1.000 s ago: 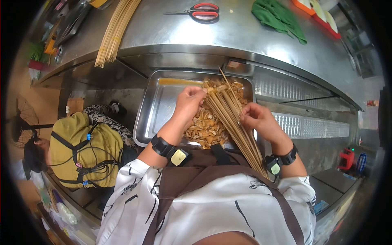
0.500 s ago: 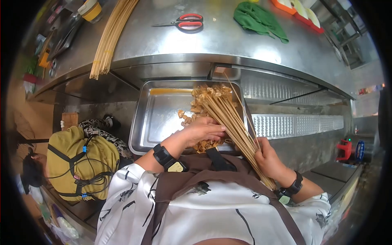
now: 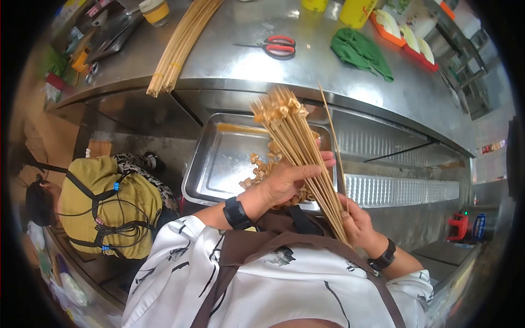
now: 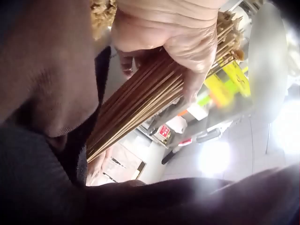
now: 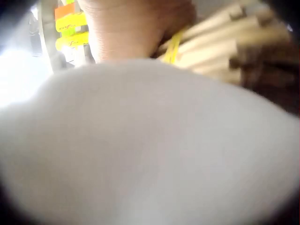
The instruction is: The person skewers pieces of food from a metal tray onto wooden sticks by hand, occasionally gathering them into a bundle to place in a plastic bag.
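Note:
A thick bundle of bamboo skewers [image 3: 306, 156] slants across the middle of the head view, with brownish food pieces [image 3: 281, 109] threaded near its upper, pointed ends. My left hand [image 3: 292, 180] grips the bundle around its middle, its thumb lying across the front. In the left wrist view the skewers [image 4: 140, 103] pass through that hand. At the lower end, my right hand [image 3: 358, 221] holds the skewers, and a single skewer [image 3: 332, 128] rises from its fingers, apart from the bundle. The right wrist view shows a yellow rubber band [image 5: 174, 47] around the blunt ends.
Below the hands is a steel tray [image 3: 210, 164] holding loose food pieces [image 3: 261, 170]. On the steel counter [image 3: 229, 68] lie another skewer bundle [image 3: 183, 46], scissors [image 3: 280, 46] and a green cloth [image 3: 361, 53]. A person in a yellow-green top [image 3: 104, 208] is at the left.
The bundle's food-laden end has risen from the tray toward the counter edge. My left hand has moved from the bundle's tip to grip its middle; my right hand has moved down toward its lower end.

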